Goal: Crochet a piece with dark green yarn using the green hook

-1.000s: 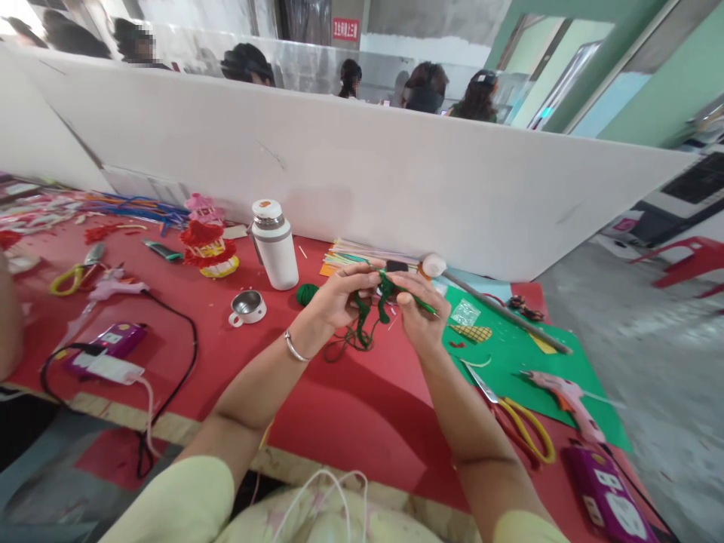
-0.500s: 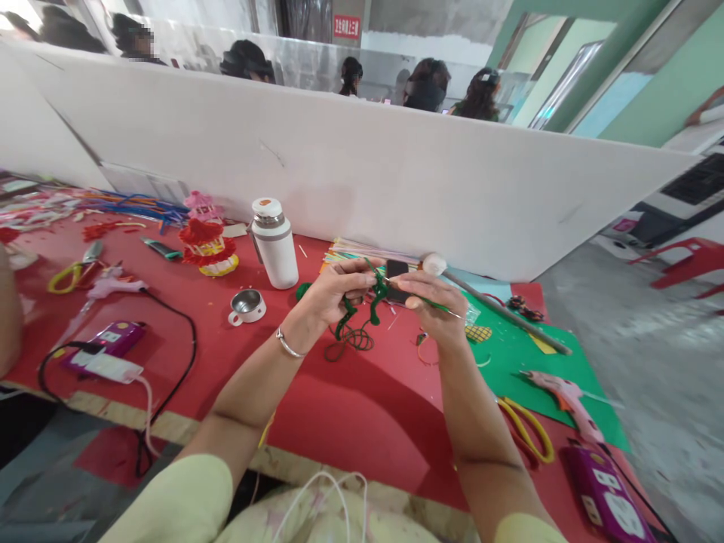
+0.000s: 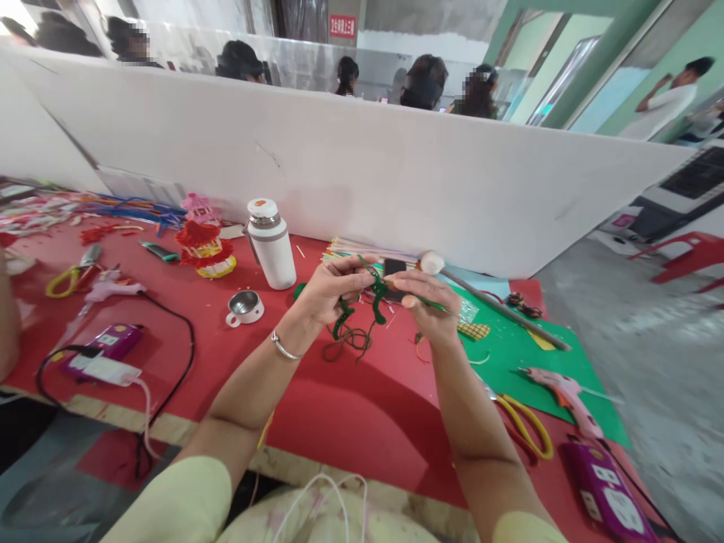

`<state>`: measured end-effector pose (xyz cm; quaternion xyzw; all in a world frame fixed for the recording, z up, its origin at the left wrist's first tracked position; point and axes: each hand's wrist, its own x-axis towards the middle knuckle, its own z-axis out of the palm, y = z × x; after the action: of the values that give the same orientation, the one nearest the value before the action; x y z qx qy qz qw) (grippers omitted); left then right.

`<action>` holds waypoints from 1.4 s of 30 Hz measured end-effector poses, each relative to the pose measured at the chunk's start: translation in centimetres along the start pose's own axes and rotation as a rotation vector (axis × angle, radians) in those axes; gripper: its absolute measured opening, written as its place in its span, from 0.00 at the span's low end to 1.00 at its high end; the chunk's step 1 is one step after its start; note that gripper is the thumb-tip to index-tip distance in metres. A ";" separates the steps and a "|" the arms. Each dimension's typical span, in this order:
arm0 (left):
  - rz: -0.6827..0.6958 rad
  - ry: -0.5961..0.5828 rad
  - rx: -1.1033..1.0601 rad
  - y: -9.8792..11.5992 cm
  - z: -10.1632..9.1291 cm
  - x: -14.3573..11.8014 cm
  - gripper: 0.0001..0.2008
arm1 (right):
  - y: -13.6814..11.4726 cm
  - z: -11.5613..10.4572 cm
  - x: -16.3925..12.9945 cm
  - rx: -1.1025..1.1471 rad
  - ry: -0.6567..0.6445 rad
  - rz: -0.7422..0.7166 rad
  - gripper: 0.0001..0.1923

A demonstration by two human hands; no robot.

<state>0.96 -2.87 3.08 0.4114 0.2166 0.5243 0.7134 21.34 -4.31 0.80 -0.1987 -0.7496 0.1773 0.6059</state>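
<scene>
Head view: green pipe cleaner (image 3: pixel 378 290) between both hands.

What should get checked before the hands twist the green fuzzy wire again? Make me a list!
1. Left hand grips the green wire: ok.
2. Right hand pinches the wire's other end: ok.
3. Loose wire tail lies free on the red table: ok.
4. Bottle and cup stand apart from the hands: ok.
5. Scissors near the right forearm, blades hidden: cannot tell.
6. Glue gun off or hot: cannot tell.
</scene>
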 end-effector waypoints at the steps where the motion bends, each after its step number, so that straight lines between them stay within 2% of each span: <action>1: -0.001 0.004 0.003 0.0 0.1 0.0 0.18 | 0.0 0.2 -0.1 -0.008 0.011 0.005 0.14; 7: -0.031 0.007 -0.012 -0.5 0.4 -0.1 0.18 | 0.5 1.0 -0.5 -0.061 0.080 0.003 0.13; 13: -0.048 -0.004 0.013 0.0 -0.3 0.1 0.18 | 0.3 -0.1 0.1 0.001 -0.043 -0.020 0.16; 21: -0.069 -0.014 0.064 0.5 -0.6 0.1 0.16 | -0.1 -1.0 0.3 -0.037 -0.082 -0.013 0.17; 26: -0.084 -0.048 0.148 1.1 -1.2 0.2 0.16 | -0.7 -1.7 0.9 -0.015 -0.182 -0.036 0.17; 30: -0.126 -0.128 0.266 1.5 -1.9 0.2 0.17 | -1.2 -2.4 1.1 0.039 -0.259 -0.013 0.14; 33: -0.112 -0.178 0.288 1.2 -2.0 0.2 0.15 | -0.8 -2.2 0.8 0.126 -0.231 0.080 0.10; 36: -0.048 -0.166 0.241 0.3 -1.2 0.3 0.15 | 0.2 -1.1 0.2 0.248 -0.139 0.175 0.12; 38: 0.025 -0.123 0.214 -0.4 -0.4 0.3 0.16 | 0.7 0.1 -0.2 0.302 -0.038 0.215 0.12; 42: 0.210 0.013 0.228 -1.1 0.5 0.1 0.17 | 0.4 1.7 -0.1 0.205 0.098 0.215 0.11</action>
<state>2.01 -3.07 2.49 0.5068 0.2349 0.5707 0.6019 19.75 -4.02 0.16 -0.2235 -0.6716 0.3068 0.6362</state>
